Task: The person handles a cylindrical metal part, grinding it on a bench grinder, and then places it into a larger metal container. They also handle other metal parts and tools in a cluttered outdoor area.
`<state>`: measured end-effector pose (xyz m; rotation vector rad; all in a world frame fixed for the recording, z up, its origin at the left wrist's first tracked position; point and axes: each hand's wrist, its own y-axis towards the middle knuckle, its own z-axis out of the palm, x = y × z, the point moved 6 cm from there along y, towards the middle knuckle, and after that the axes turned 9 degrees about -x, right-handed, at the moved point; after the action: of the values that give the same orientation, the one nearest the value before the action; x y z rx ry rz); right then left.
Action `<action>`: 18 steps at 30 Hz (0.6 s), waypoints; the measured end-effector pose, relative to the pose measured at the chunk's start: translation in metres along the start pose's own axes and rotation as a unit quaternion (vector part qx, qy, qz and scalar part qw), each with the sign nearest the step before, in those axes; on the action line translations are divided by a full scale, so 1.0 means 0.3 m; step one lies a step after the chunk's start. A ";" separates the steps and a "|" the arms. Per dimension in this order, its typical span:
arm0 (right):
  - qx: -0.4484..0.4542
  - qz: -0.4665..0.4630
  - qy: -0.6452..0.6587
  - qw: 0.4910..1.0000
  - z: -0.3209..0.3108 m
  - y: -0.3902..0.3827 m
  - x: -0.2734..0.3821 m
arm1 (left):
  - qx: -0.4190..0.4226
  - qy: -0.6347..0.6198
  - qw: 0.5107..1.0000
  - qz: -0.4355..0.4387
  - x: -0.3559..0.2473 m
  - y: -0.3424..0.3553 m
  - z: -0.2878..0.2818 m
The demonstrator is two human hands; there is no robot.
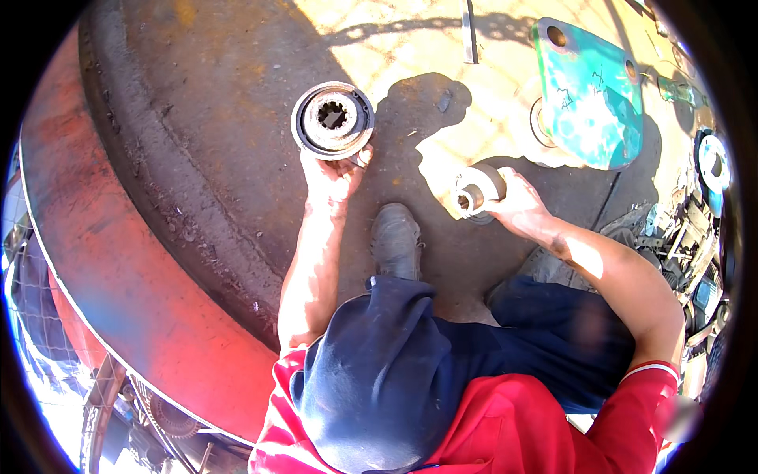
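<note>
In my left hand [335, 175] I hold up a round metal hub [302, 122], gripped from its near side. It has a wide grooved outer ring and a toothed hole in the middle. My right hand [517, 205], off to the right and a little lower, is closed around a smaller metal splined sleeve [487, 180], a stepped cylinder whose narrow end has a toothed bore and points left. The two parts are held well apart, not touching. My right fingers are partly hidden behind the sleeve.
A turquoise metal plate [594, 107] with holes stands at the upper right on a round base. On the left curves a large red metal rim [142, 300]. Scrap metal parts [691, 245] are heaped along the right edge. My boot [396, 237] rests on the dirty floor.
</note>
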<state>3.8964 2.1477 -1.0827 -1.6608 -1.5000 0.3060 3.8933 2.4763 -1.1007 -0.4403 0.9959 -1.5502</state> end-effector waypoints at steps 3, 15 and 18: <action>-0.002 -0.008 0.003 1.000 0.002 0.004 -0.008 | 0.004 -0.031 0.999 -0.023 0.029 -0.003 0.001; 0.031 0.010 -0.007 0.999 0.000 -0.003 -0.008 | -0.021 -0.043 0.999 -0.022 0.046 -0.014 -0.010; 0.041 0.016 -0.006 0.999 -0.010 -0.011 0.013 | -0.057 0.029 0.997 0.047 -0.017 0.020 -0.078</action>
<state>3.8970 2.1495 -1.0771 -1.6221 -1.4509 0.3900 3.8806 2.4893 -1.1173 -0.4237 1.1397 -1.4337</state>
